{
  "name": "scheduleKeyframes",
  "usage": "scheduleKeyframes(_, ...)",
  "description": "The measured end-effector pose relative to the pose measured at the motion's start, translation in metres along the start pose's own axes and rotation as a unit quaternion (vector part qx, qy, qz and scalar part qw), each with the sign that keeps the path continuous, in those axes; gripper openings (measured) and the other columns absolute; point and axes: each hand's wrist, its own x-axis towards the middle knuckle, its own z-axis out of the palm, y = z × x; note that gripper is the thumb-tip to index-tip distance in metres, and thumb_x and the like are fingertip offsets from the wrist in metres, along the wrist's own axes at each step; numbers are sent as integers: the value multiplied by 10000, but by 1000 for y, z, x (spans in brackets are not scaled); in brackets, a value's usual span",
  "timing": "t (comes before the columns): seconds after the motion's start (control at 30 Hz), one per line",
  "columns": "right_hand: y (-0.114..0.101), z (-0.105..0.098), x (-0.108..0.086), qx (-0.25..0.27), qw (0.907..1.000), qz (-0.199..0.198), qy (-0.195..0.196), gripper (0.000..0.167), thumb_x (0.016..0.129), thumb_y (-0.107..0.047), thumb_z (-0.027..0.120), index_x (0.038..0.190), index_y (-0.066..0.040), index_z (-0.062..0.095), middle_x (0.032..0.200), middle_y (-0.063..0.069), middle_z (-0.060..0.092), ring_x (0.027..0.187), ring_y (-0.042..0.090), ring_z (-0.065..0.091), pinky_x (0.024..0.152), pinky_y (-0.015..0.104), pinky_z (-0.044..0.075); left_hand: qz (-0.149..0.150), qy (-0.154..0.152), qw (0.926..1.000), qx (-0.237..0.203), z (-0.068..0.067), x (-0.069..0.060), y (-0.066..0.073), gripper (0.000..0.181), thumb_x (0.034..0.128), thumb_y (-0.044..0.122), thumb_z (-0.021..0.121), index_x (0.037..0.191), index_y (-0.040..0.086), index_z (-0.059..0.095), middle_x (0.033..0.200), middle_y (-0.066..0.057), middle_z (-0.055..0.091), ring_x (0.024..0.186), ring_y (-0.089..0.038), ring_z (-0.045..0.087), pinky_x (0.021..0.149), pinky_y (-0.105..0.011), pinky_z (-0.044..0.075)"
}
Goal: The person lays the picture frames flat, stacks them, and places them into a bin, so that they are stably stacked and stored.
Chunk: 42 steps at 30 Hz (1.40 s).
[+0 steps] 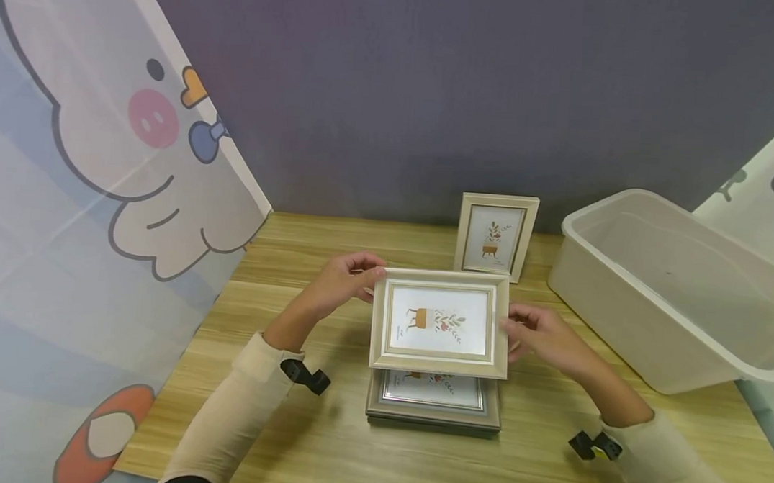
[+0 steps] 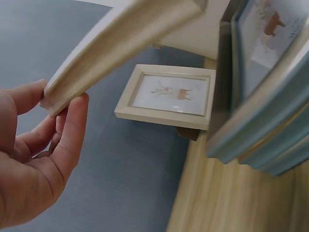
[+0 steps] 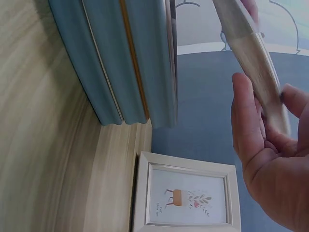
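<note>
A cream picture frame (image 1: 438, 366) with a flower-vase print is held up sideways between both hands, tilted toward the head camera. My left hand (image 1: 348, 283) pinches its far left corner, thumb on the front; the left wrist view shows fingers (image 2: 72, 130) behind that corner. At the right edge, my right hand (image 1: 541, 338) pinches the frame between thumb and fingers. Below it lies a stack of similar picture frames (image 1: 434, 414), partly hidden by the held one. In the right wrist view the stacked frames (image 3: 111, 63) show their blue-grey sides.
Another cream picture frame (image 1: 528, 237) stands upright behind, near the dark grey wall (image 1: 471, 94). A large white plastic bin (image 1: 617, 316) sits at the right of the wood-grain table (image 1: 282, 266). Cartoon-printed panels (image 1: 85, 171) flank both sides.
</note>
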Motion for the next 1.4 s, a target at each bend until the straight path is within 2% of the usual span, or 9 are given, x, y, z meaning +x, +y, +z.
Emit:
scheduleKeyframes(0.13, 4, 2, 0, 173, 9996, 166, -114, 404, 1046, -145, 577, 1340, 112, 472, 981, 165, 659, 727, 224, 718, 660, 483, 629, -293, -135, 9994, -81, 3, -2, -9, 326, 1028, 190, 604, 1278, -19, 620, 1097, -122, 641, 861, -204, 692, 813, -468, 631)
scheduleKeyframes(0.37, 9, 6, -3, 366, 9970, 437, -523, 553, 1033, -141, 599, 1422, 121, 306, 918, 119, 668, 677, 209, 697, 634, 437, 632, -682, -322, 9971, -60, 7, -6, -26, 335, 1039, 198, 590, 1284, -29, 614, 1060, -88, 628, 879, -183, 658, 767, -367, 636)
scheduleKeyframes(0.57, 13, 10, -5, 338, 9938, 725, -767, 594, 1024, -165, 617, 1440, 88, 277, 843, 80, 647, 683, 202, 679, 623, 413, 630, -911, -496, 9946, -59, 10, -8, -36, 342, 1040, 200, 594, 1287, -36, 605, 1096, -106, 626, 884, -192, 646, 771, -350, 636)
scheduleKeyframes(0.87, 16, 14, -6, 91, 9903, 949, -1013, 714, 1011, -179, 636, 1486, 125, 198, 839, 107, 665, 690, 236, 692, 630, 395, 633, -1097, -630, 9920, 37, 12, -8, -47, 364, 1039, 198, 596, 1310, -44, 596, 1125, -145, 639, 889, -209, 677, 773, -368, 640)
scheduleKeyframes(1.1, 15, 12, -6, -172, 9877, 958, -1226, 905, 1015, -201, 636, 1566, 132, 0, 852, 112, 685, 688, 234, 695, 620, 388, 628, -1051, -847, 9902, 346, 13, -11, -48, 313, 1032, 202, 603, 1222, -44, 641, 1021, -118, 651, 846, -199, 683, 776, -371, 640)
scheduleKeyframes(1.4, 19, 11, -4, -397, 9864, 767, -1398, 835, 1025, -191, 619, 1582, 94, 66, 800, 91, 657, 626, 178, 659, 558, 389, 609, -1070, -900, 9875, 724, 14, -11, -51, 299, 1031, 218, 606, 1199, -21, 669, 968, -114, 662, 818, -191, 700, 788, -374, 637)
